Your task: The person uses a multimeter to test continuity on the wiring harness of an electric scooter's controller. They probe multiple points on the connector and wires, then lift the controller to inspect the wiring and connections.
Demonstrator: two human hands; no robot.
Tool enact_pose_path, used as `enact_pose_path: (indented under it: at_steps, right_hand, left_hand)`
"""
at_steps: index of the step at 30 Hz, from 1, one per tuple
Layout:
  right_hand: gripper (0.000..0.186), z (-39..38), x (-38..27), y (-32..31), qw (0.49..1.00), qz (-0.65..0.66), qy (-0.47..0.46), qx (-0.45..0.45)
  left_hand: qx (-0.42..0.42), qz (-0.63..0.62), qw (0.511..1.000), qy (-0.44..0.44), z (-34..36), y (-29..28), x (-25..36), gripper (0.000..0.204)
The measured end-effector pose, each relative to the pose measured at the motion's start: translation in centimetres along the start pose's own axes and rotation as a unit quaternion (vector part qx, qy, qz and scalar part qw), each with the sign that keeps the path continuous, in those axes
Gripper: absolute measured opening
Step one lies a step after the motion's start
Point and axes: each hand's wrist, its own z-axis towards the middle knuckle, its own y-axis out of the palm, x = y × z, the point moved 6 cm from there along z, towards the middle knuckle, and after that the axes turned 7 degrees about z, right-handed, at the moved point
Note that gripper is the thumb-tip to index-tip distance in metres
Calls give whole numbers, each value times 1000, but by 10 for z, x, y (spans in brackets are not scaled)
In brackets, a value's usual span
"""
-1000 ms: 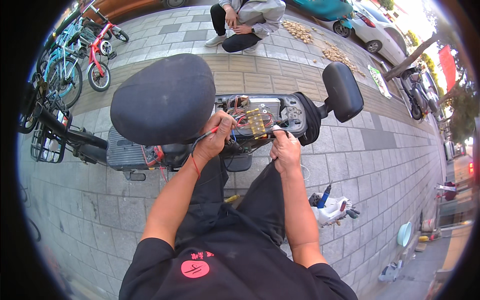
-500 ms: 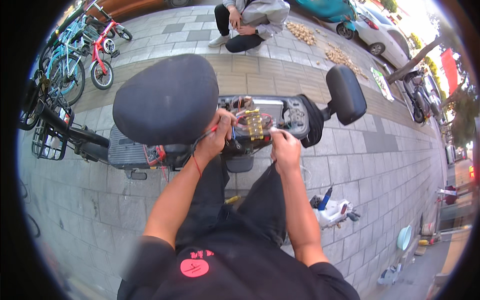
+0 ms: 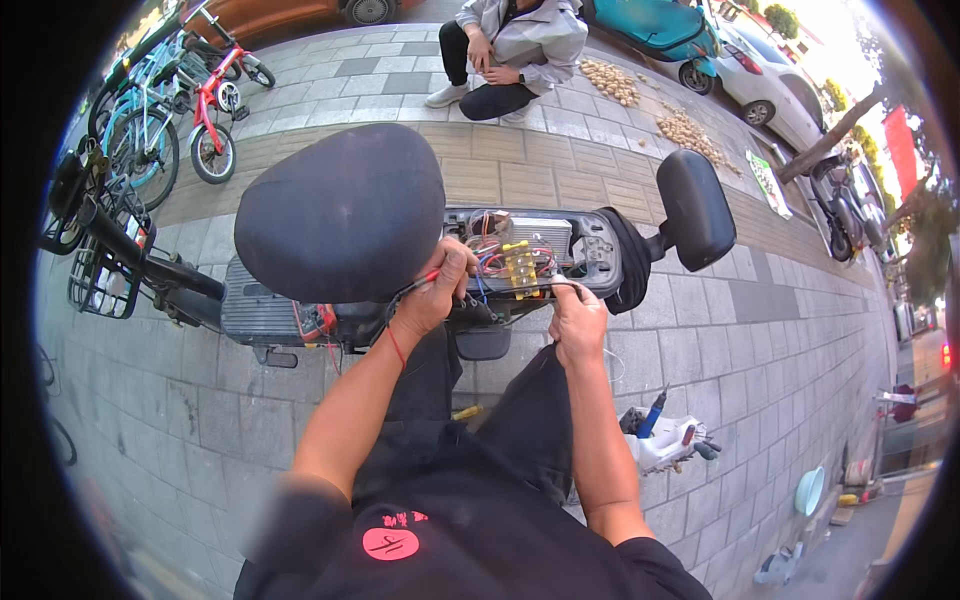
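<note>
The open compartment (image 3: 600, 250) of an electric scooter is in front of me, with a tangle of coloured wires and a yellow terminal block (image 3: 520, 268) inside. My left hand (image 3: 436, 292) is closed around a red-and-black lead (image 3: 430, 277) at the compartment's left end, beside the large black seat (image 3: 340, 210). Its dark cable runs down past my wrist. At the near edge, just right of the terminal block, my right hand (image 3: 580, 325) pinches something small and pale that its fingers largely hide. A red device (image 3: 320, 320) with thin red wires lies on the ribbed footboard (image 3: 258, 305).
A black backrest (image 3: 695, 210) sticks up at the right. On the paving to the lower right stands a white container (image 3: 668, 440) holding tools, one blue-handled. A person (image 3: 510, 55) crouches beyond the scooter. Bicycles (image 3: 150, 130) stand at the left, a teal basin (image 3: 810, 490) far right.
The whole view has shifted, so the scooter sits slightly lower in the picture. Both hands stay at the compartment with nearly the same grips.
</note>
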Motion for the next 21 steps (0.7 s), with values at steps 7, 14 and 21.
enact_pose_path:
  at_steps: [7, 14, 21]
  right_hand:
    - [15, -33, -5, -2, 999, 3, 4, -38]
    - [25, -41, 2, -9, 994, 77, -7, -82]
    - [38, -98, -42, -16, 925, -325, -134, -145]
  left_hand:
    - [-8, 55, 998, -7, -3, 3, 10, 40]
    - [-21, 26, 999, -18, -3, 4, 9, 41]
    - [-17, -45, 999, -15, -5, -5, 5, 47]
